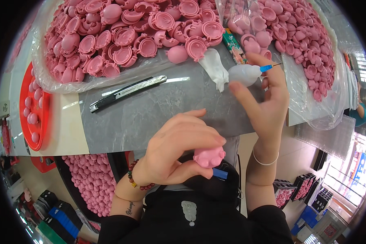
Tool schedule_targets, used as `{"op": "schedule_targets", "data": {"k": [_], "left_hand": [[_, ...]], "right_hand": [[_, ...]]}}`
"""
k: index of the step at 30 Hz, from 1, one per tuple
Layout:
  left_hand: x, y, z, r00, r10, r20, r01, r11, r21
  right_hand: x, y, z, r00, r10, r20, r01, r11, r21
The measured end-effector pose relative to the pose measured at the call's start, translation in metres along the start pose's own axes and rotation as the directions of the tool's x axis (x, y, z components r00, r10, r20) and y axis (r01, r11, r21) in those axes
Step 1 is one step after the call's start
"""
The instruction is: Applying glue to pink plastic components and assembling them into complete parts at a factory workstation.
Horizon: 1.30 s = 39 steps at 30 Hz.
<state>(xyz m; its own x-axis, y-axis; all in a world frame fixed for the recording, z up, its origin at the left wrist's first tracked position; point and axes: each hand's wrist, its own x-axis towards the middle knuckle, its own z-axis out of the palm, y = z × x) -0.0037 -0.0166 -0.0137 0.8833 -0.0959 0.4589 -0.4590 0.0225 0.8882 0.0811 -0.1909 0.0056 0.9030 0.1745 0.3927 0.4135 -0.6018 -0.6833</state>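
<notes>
My left hand (pixel 179 148) is closed around a small pink pig-shaped plastic piece (pixel 209 157), pinched between thumb and fingers in front of my chest. Farther off to the right, my right hand (pixel 268 101) has thumb and fingers around a translucent white squeeze bottle (pixel 244 75). The bottle lies sideways, its blue needle tip (pixel 266 68) pointing right across the index finger. A crumpled white tissue (pixel 214 69) touches or nearly touches the bottle's left end. On the grey board (pixel 150 118) rests a box cutter (pixel 128 93), its blade not visibly extended.
Open plastic bags of pink half-shells (pixel 126 36) and smaller pink pieces (pixel 305 44) cover the far side. A green printed packet (pixel 234 46) lies between them. At left are a red tray (pixel 36 110) with pink balls and, lower, a black bin (pixel 89 183) of pink pieces.
</notes>
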Motion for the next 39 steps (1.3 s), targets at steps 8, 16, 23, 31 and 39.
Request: {"op": "schedule_targets", "data": {"k": [8, 16, 23, 31, 39], "left_hand": [[-0.001, 0.005, -0.019, 0.978, 0.158, 0.134, -0.178, 0.972, 0.154], [-0.014, 0.042, -0.146, 0.925, 0.228, -0.305, 0.219, 0.336, 0.916], [-0.023, 0.043, -0.206, 0.808, 0.246, -0.536, 0.553, -0.003, 0.833], [0.027, 0.026, -0.103, 0.999, 0.0, -0.033, 0.032, 0.147, 0.989], [0.007, 0.036, -0.082, 0.881, 0.061, -0.47, 0.216, 0.832, 0.512]], "right_hand": [[-0.011, -0.007, 0.003, 0.984, 0.144, -0.107, -0.075, 0.872, 0.484], [-0.023, 0.0, -0.011, 0.988, 0.146, -0.043, -0.107, 0.869, 0.483], [-0.019, -0.006, -0.007, 0.977, 0.214, -0.002, -0.168, 0.774, 0.61], [-0.024, 0.001, -0.01, 0.982, 0.189, -0.014, -0.147, 0.806, 0.574], [-0.028, -0.003, -0.008, 0.986, 0.152, -0.06, -0.089, 0.806, 0.585]]}}
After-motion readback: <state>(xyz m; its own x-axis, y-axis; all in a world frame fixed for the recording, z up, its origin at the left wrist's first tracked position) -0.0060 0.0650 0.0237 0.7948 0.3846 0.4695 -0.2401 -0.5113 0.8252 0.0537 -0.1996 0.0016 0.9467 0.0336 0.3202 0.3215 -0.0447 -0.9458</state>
